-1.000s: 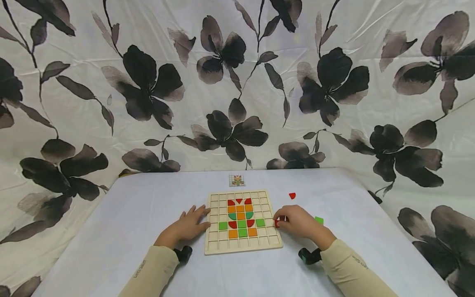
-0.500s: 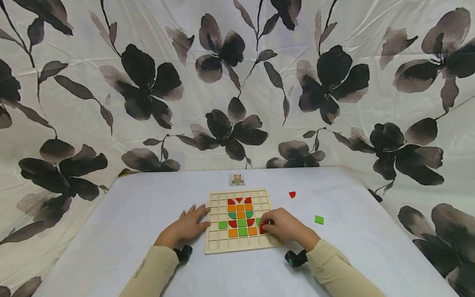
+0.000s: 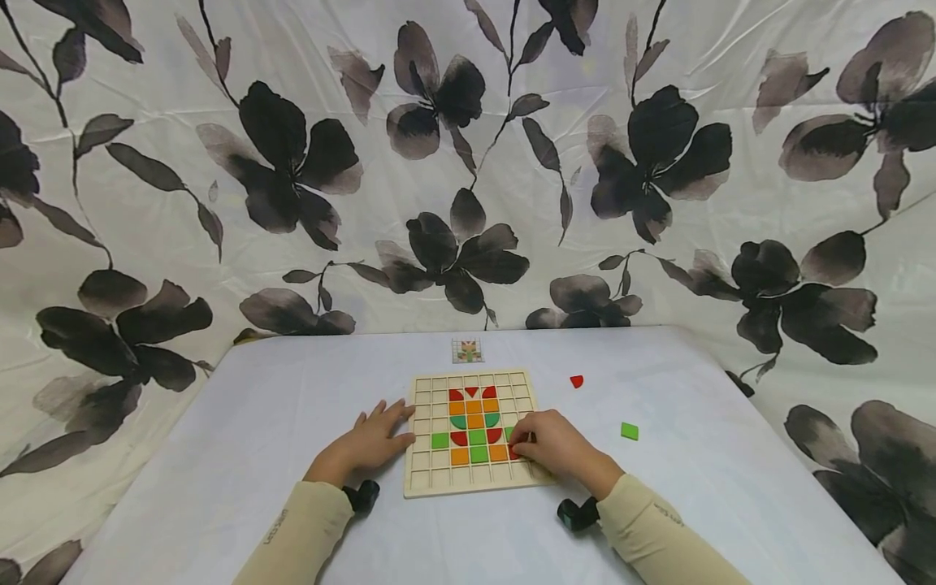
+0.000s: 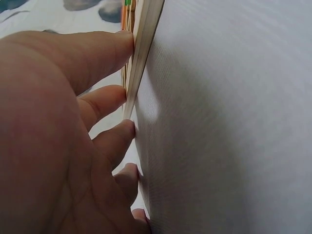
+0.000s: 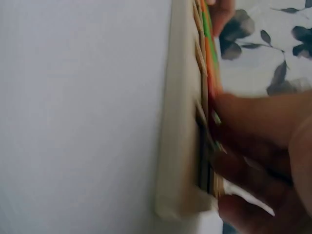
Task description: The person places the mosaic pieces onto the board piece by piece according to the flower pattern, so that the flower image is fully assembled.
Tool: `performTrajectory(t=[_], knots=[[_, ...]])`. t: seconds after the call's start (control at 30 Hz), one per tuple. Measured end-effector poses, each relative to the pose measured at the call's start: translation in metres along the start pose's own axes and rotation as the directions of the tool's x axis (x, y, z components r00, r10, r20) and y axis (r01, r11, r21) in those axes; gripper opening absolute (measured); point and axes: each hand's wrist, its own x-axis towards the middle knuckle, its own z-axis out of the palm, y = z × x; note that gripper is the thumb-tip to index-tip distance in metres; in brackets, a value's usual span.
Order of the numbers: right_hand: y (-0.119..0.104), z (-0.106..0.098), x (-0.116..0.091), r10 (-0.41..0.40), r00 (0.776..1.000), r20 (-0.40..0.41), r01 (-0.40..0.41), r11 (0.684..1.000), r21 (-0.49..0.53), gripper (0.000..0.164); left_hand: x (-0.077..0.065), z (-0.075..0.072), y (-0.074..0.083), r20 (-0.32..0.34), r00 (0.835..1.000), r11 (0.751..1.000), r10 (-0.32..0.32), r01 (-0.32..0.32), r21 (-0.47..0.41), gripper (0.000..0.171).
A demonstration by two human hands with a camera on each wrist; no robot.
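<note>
A wooden grid board (image 3: 431, 485) lies on the table, with red, orange and green tiles set in its squares. Against its left edge rests my left hand (image 3: 369, 443), fingers spread; the left wrist view shows the thumb and a fingertip (image 4: 127, 44) touching the board's side. Over the right part of the board, my right hand (image 3: 557, 447) pinches a red tile (image 3: 514, 453) at the square right of the bottom row's orange tile (image 3: 498, 452). Fingers hide most of that red tile. In the blurred right wrist view the thumb (image 5: 234, 109) is at the board's surface.
A small pattern card (image 3: 467, 350) lies behind the board. To the right are a loose red tile (image 3: 577, 381) and a green square tile (image 3: 630, 431) on the white tabletop (image 3: 292, 382). A floral cloth (image 3: 468, 162) hangs behind.
My right hand has moved left from the board's right edge onto the board, carrying the red tile, and lowered it. The green loose tile has come into full view. My left hand stays put.
</note>
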Motion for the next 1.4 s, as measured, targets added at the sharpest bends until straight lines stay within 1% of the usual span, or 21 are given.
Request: performTrajectory(t=[0.17, 0.27, 0.33, 0.4, 0.43, 0.5, 0.57, 0.63, 0.7, 0.77, 0.8, 0.87, 0.9, 0.97, 1.07, 1.17, 1.27, 1.37, 1.4], knots=[[0.004, -0.003, -0.001, -0.072, 0.995, 0.063, 0.072, 0.997, 0.006, 0.008, 0.0, 0.0, -0.001, -0.004, 1.0, 1.0, -0.001, 0.0, -0.009, 0.06], [0.004, -0.003, 0.001, -0.124, 0.99, 0.063, 0.125, 0.992, -0.014, 0.01, 0.0, 0.0, -0.001, -0.012, 1.0, 1.0, -0.004, 0.004, -0.004, 0.06], [0.003, -0.004, 0.003, -0.137, 0.989, 0.063, 0.138, 0.99, -0.021, 0.009, 0.0, 0.0, -0.001, -0.012, 1.0, 1.0, -0.001, 0.001, -0.003, 0.059], [0.003, -0.006, 0.005, -0.119, 0.991, 0.064, 0.12, 0.993, -0.017, 0.008, -0.001, 0.0, 0.0, -0.009, 1.0, 1.0, -0.002, 0.002, -0.004, 0.059], [0.004, -0.008, 0.007, -0.099, 0.993, 0.058, 0.1, 0.995, -0.012, 0.008, -0.001, -0.001, 0.001, -0.006, 1.0, 1.0, -0.004, 0.004, -0.007, 0.059], [0.007, -0.016, 0.011, -0.029, 0.999, 0.027, 0.029, 1.0, -0.002, 0.008, -0.002, -0.001, 0.002, -0.003, 1.0, 1.0, 0.0, 0.0, -0.008, 0.058], [0.017, -0.026, 0.019, 0.06, 0.997, -0.039, -0.061, 0.998, -0.028, 0.009, -0.003, -0.002, 0.002, -0.004, 1.0, 1.0, -0.002, 0.002, -0.008, 0.058], [0.031, -0.038, 0.028, 0.161, 0.981, -0.11, -0.17, 0.982, -0.077, 0.012, -0.003, -0.002, 0.003, -0.009, 1.0, 1.0, -0.002, 0.002, -0.01, 0.059], [0.048, -0.047, 0.035, 0.26, 0.955, -0.14, -0.28, 0.949, -0.147, 0.021, -0.004, -0.003, 0.003, -0.012, 1.0, 1.0, 0.0, 0.0, -0.011, 0.058], [0.063, -0.055, 0.039, 0.342, 0.933, -0.116, -0.359, 0.91, -0.205, 0.031, -0.004, -0.003, 0.003, -0.011, 1.0, 1.0, 0.003, -0.003, -0.015, 0.058], [0.07, -0.057, 0.04, 0.374, 0.923, -0.091, -0.385, 0.896, -0.221, 0.036, -0.004, -0.003, 0.002, -0.008, 1.0, 1.0, 0.005, -0.006, -0.017, 0.058], [0.079, -0.061, 0.04, 0.409, 0.911, -0.05, -0.409, 0.881, -0.239, 0.041, -0.004, -0.003, 0.002, -0.003, 1.0, 1.0, 0.009, -0.009, -0.021, 0.058], [0.083, -0.062, 0.039, 0.411, 0.911, -0.039, -0.408, 0.88, -0.245, 0.043, -0.004, -0.003, 0.002, -0.002, 1.0, 1.0, 0.013, -0.013, -0.019, 0.058], [0.089, -0.062, 0.038, 0.4, 0.916, -0.042, -0.397, 0.883, -0.251, 0.039, -0.004, -0.003, 0.002, -0.001, 1.0, 1.0, 0.017, -0.017, -0.017, 0.058], [0.093, -0.062, 0.036, 0.373, 0.925, -0.072, -0.379, 0.886, -0.269, 0.027, -0.003, -0.003, 0.002, -0.01, 1.0, 1.0, 0.025, -0.025, -0.009, 0.058], [0.094, -0.063, 0.035, 0.364, 0.927, -0.088, -0.374, 0.884, -0.281, 0.018, -0.003, -0.002, 0.001, -0.014, 0.999, 1.0, 0.029, -0.029, 0.001, 0.058], [0.085, -0.062, 0.035, 0.34, 0.936, -0.094, -0.353, 0.893, -0.278, 0.019, -0.003, -0.001, 0.0, -0.01, 1.0, 1.0, 0.024, -0.024, 0.0, 0.058], [0.064, -0.057, 0.036, 0.276, 0.957, -0.095, -0.291, 0.923, -0.253, 0.021, -0.003, 0.0, 0.0, -0.008, 1.0, 1.0, 0.019, -0.019, -0.004, 0.059], [0.055, -0.053, 0.036, 0.239, 0.966, -0.098, -0.256, 0.935, -0.244, 0.02, -0.003, 0.0, 0.0, -0.008, 1.0, 1.0, 0.019, -0.019, -0.006, 0.059]])
